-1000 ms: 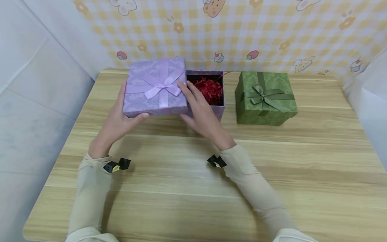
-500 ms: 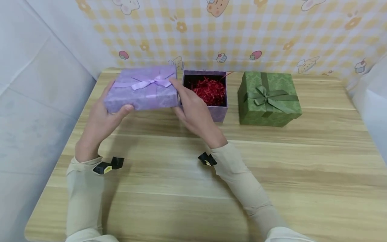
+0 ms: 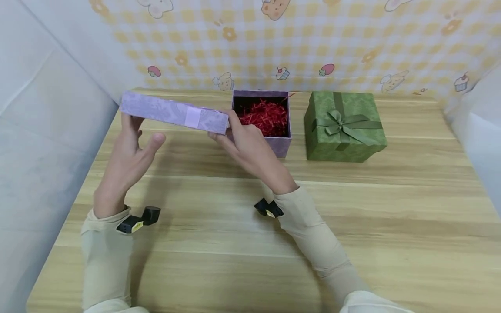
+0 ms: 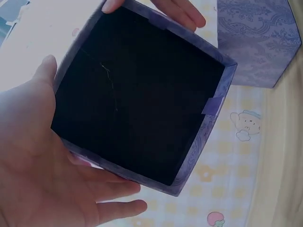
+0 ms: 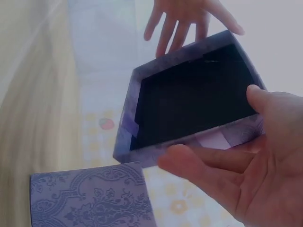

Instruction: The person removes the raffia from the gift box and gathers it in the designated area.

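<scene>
Evidently we have the purple lid [image 3: 168, 111] off its box [image 3: 278, 147], right hand [image 3: 255, 150] pinching it, left hand [image 3: 126, 161] straight-fingered opposite; setting down likely needs levelling.

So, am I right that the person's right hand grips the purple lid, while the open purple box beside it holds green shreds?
Not quite: the shreds in the open purple box are red, as the head view shows. The right hand does grip the purple lid.
</scene>
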Tool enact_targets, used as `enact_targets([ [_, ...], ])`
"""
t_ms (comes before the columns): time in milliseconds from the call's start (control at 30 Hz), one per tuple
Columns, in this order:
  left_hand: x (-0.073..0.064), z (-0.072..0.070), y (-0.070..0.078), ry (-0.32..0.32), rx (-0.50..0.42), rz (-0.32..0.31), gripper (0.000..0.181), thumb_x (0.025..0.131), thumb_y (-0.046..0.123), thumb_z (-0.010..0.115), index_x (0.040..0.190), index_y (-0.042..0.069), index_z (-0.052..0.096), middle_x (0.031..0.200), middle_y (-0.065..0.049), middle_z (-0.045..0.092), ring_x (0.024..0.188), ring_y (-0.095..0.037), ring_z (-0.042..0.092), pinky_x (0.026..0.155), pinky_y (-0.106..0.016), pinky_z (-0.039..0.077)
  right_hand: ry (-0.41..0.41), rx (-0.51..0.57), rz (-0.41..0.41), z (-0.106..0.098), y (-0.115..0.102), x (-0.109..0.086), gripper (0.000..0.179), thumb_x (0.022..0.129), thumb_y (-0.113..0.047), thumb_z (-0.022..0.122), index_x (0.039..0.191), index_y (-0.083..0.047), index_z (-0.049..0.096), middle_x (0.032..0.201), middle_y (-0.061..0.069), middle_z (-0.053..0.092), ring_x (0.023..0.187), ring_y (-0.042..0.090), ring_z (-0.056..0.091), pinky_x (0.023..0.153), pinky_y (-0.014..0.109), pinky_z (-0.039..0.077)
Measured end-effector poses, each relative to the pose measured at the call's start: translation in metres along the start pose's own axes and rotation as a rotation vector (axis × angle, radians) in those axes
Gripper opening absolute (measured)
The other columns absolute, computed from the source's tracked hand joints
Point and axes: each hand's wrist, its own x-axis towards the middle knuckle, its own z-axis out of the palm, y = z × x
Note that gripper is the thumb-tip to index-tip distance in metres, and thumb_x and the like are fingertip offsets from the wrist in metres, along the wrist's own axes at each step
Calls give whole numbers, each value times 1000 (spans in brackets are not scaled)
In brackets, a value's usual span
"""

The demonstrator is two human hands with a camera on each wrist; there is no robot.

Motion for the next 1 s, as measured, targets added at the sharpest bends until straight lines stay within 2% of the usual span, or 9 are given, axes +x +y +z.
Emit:
enact_targets([
  [133,-2,-2,4,-11,-15,64,77,88,43,61,147,30,13,145,-6,34,135,-17,26,103,-59,14,-5,62,38,-2,0,0,41,94,-40,52,119,-8,48,92,1,69,73,6,62,69,24,47],
  [233,-4,-1,16,-29,-28,117,80,88,42,61,149,27,11,146,-7,33,136,-20,25,104,-56,14,-6,80,59,-5,2,-1,34,93,-40,55,103,-8,53,72,0,62,59,5,52,62,22,42],
  [367,-5,0,29,-61,6,183,79,91,38,58,150,17,10,149,-8,27,137,-23,23,108,-47,15,-28,120,65,-9,5,-2,30,91,-39,58,93,-9,56,62,-3,57,53,8,45,54,25,35],
  [533,-4,-6,10,-87,115,204,96,85,46,63,150,7,4,154,-7,13,139,-17,12,110,-31,10,-74,261,99,-13,8,-3,32,92,-38,57,105,-8,60,71,-5,67,67,8,62,59,24,45],
  [600,-3,-9,-1,-78,198,246,110,78,57,65,149,2,2,155,-10,5,140,-16,4,110,-30,6,-85,349,108,-14,11,-3,32,93,-36,56,108,-7,60,73,-2,68,70,10,64,61,25,50],
  [667,-2,-11,-9,-58,284,331,122,69,67,65,148,-1,1,154,-15,-2,140,-20,-2,111,-34,4,-90,427,111,-15,13,-3,31,95,-34,54,106,-6,60,73,-1,68,68,12,65,60,27,52],
  [767,1,-11,-16,-17,404,468,128,62,76,63,150,6,2,154,-18,-3,140,-29,-2,111,-43,7,-90,539,122,-18,17,-3,31,96,-33,51,97,-4,60,71,4,68,65,18,66,58,32,54],
  [867,4,-7,-17,-11,451,542,129,56,80,63,151,17,2,154,-16,-1,139,-34,4,109,-48,13,-86,616,150,-23,22,-3,35,98,-33,48,89,0,60,67,10,66,61,24,66,57,35,54],
  [1000,4,2,-13,-119,417,516,130,54,76,67,152,21,2,155,-11,-3,140,-31,7,108,-45,21,-73,711,161,-31,30,-6,40,100,-29,43,86,4,60,64,17,64,57,29,64,55,39,53],
])
